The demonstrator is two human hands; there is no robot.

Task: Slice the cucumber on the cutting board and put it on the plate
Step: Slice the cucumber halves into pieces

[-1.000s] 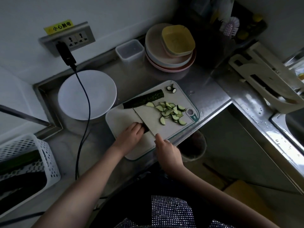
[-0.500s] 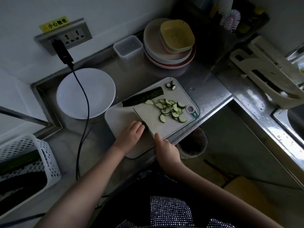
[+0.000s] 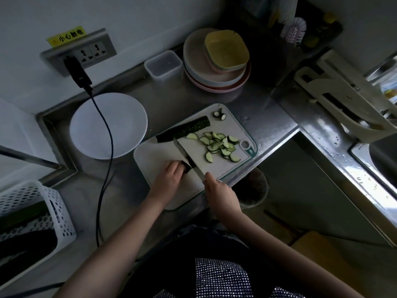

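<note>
Steel counter (image 3: 268, 125) carries: cutting board (image 3: 156, 155), white plate (image 3: 126, 121) beside it, clear tub (image 3: 163, 65), stacked plates (image 3: 199, 69), white basket (image 3: 53, 203), black cable (image 3: 107, 147).

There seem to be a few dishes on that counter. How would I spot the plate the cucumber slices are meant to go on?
Start at the wall socket with the yellow sticker and follow its black cable down to the steel counter. The cable crosses a round white plate, just left of the cutting board. Unlike the stacked pinkish plates at the back, it sits alone, flat, with no food on it.
</note>
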